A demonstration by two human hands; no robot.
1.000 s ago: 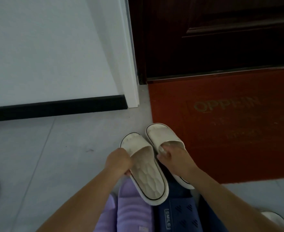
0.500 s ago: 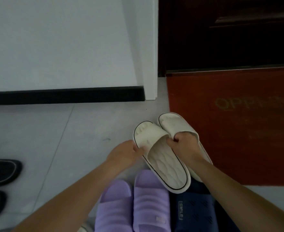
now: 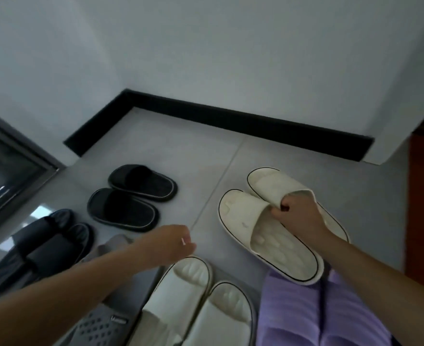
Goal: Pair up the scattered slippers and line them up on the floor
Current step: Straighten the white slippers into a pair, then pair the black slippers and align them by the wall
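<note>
Right now my right hand [image 3: 301, 216] has its fingers [image 3: 284, 206] pinched shut on both straps of the cream slipper pair [image 3: 268, 221], held together where the straps meet. The pair hangs just over the floor [image 3: 181, 151], heels above the purple slippers [image 3: 313, 315], near the wall corner's black skirting [image 3: 231, 118]. My left hand [image 3: 173, 243] is empty, fingers loosely curled, hovering over the tile between the black slippers [image 3: 131, 196] and a second cream pair [image 3: 198, 303]. Handling guess: moulded foam, light, fairly stiff sole with a flexible strap, so a strap pinch carries both fine; they may swing or splay at the heels. Look: off-white, thin dark trim line round the sole, dimpled footbed, some scuffing at the toes. More dark slippers [image 3: 38, 248] and a grey perforated one [image 3: 98, 328] sit at lower left.
</note>
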